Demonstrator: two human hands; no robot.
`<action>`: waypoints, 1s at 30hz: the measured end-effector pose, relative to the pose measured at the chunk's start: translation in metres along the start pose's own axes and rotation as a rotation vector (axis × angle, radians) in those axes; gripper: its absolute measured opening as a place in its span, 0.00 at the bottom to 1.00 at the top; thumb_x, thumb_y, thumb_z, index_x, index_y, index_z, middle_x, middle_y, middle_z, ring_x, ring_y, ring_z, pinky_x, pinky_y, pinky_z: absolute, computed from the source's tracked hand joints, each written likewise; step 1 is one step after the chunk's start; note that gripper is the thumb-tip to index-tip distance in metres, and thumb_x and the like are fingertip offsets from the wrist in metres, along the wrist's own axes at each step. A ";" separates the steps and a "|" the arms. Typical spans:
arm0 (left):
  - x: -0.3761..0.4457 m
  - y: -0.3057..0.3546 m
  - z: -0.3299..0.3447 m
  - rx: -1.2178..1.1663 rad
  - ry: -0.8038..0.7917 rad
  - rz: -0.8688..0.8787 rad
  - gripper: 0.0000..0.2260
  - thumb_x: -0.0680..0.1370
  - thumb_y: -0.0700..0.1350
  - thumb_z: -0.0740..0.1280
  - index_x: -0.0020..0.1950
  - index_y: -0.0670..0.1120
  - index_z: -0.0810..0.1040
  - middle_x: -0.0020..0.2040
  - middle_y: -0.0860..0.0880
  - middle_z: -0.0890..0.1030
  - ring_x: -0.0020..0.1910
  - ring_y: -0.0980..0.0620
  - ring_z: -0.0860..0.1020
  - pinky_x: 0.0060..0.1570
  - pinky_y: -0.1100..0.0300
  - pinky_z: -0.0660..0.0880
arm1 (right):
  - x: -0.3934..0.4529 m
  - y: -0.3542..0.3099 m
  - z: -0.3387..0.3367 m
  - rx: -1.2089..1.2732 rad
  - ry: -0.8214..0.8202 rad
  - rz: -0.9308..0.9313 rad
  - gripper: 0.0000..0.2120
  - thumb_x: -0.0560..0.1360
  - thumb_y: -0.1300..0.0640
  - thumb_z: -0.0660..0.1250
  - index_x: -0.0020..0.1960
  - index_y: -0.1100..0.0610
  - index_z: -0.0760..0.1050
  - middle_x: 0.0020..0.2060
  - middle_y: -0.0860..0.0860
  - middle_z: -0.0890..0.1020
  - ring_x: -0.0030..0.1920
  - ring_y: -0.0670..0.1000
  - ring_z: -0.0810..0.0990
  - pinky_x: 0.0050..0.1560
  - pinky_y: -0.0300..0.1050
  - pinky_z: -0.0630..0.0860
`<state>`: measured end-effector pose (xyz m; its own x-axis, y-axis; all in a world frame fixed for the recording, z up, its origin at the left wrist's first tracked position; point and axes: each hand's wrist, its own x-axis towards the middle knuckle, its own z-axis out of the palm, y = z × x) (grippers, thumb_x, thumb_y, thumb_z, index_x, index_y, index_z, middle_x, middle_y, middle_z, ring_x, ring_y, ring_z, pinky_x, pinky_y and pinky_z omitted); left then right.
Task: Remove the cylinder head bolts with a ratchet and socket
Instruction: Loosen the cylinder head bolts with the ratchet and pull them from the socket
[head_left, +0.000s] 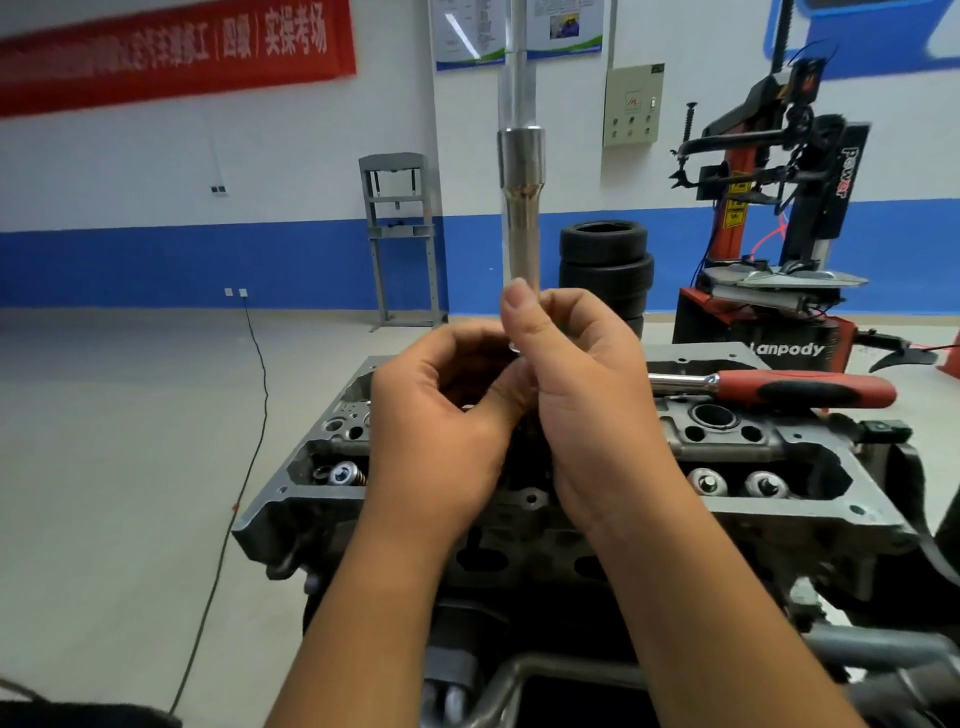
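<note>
A grey cylinder head (810, 512) sits on an engine stand in front of me, with valve springs showing in its wells. A long chrome socket on an extension bar (521, 208) stands upright above the head's middle and runs out of the top of the view. My right hand (582, 395) grips its lower end, thumb against the shaft. My left hand (441, 415) is curled beside it, fingers closed around the bottom of the same tool; what lies under the fingers is hidden. A red-handled ratchet (800, 388) lies on the head's far right edge, untouched.
A red and black tyre changer (769, 208) stands at the back right, with stacked tyres (605, 270) beside it. A grey press frame (400, 234) stands against the blue and white wall. A black cable (249, 441) trails over the floor at left.
</note>
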<state>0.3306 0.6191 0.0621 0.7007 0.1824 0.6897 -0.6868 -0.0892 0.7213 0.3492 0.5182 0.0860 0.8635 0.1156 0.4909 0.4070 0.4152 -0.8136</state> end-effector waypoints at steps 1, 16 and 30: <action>0.000 0.000 0.000 -0.002 0.000 -0.001 0.10 0.75 0.47 0.74 0.55 0.50 0.85 0.50 0.52 0.89 0.51 0.53 0.87 0.51 0.59 0.84 | 0.000 0.000 -0.001 -0.009 0.011 0.000 0.21 0.73 0.43 0.75 0.50 0.60 0.77 0.36 0.53 0.83 0.41 0.55 0.84 0.52 0.66 0.83; 0.002 -0.002 0.000 -0.046 0.016 -0.023 0.10 0.73 0.41 0.79 0.52 0.46 0.85 0.49 0.48 0.89 0.50 0.49 0.88 0.52 0.55 0.84 | 0.002 0.002 -0.002 0.039 0.002 -0.001 0.23 0.70 0.41 0.72 0.51 0.60 0.78 0.37 0.49 0.85 0.42 0.52 0.85 0.53 0.58 0.85; 0.004 -0.003 -0.005 -0.094 -0.053 -0.086 0.11 0.75 0.47 0.76 0.57 0.50 0.87 0.53 0.50 0.89 0.55 0.50 0.87 0.54 0.56 0.84 | 0.003 0.002 -0.002 -0.031 0.038 0.004 0.21 0.71 0.41 0.73 0.49 0.59 0.80 0.46 0.57 0.87 0.51 0.59 0.87 0.57 0.64 0.83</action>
<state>0.3342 0.6249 0.0621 0.7656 0.1333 0.6293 -0.6367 0.0168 0.7710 0.3532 0.5178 0.0851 0.8753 0.0829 0.4764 0.4122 0.3870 -0.8248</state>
